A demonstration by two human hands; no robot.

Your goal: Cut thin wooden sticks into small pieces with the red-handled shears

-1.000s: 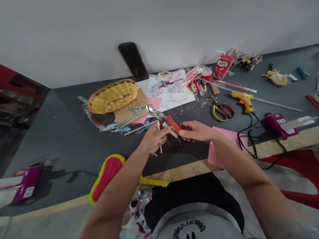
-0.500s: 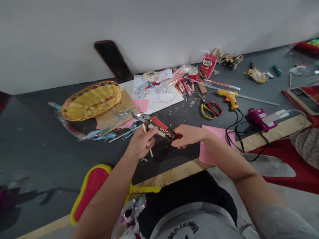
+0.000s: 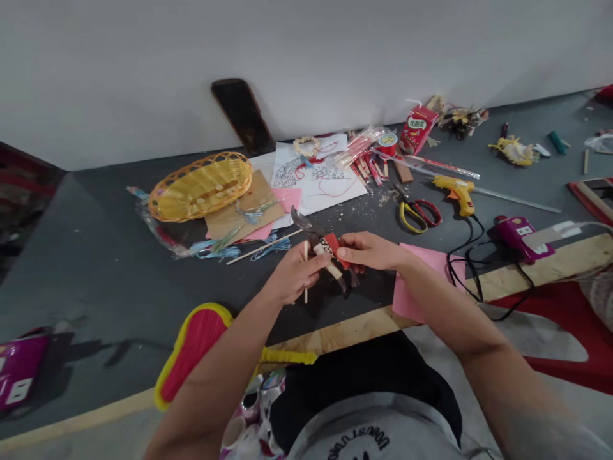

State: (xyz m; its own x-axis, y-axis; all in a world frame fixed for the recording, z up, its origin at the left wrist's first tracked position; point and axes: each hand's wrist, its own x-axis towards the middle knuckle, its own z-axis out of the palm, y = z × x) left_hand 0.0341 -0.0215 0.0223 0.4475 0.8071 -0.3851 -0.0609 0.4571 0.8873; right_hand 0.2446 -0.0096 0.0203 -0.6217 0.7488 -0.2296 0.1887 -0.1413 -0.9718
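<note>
A pair of pruning shears (image 3: pixel 331 242) is between my hands, its curved metal blades pointing up and left. One handle is wrapped in red, the other is pale, and both have dark ends pointing toward me. My left hand (image 3: pixel 297 273) is closed around the shears near the pivot and pale handle. The same hand also pinches a thin wooden stick (image 3: pixel 306 295), which stands nearly upright. My right hand (image 3: pixel 366 251) is closed on the red-wrapped handle, its thumb on top; some of its fingers are hidden behind it.
Behind lie a yellow woven basket (image 3: pixel 201 188), blue tassels (image 3: pixel 215 250), patterned paper (image 3: pixel 330 185) and a leaning phone (image 3: pixel 243 116). To the right are scissors (image 3: pixel 419 215), a yellow glue gun (image 3: pixel 454 193) with a black cord, and pink paper (image 3: pixel 407 294). A red-yellow padded object (image 3: pixel 194 348) sits front left.
The shears have turned so their handles point more toward me. My right hand has shifted from the handle ends onto the red wrapping. The camera view has swung left.
</note>
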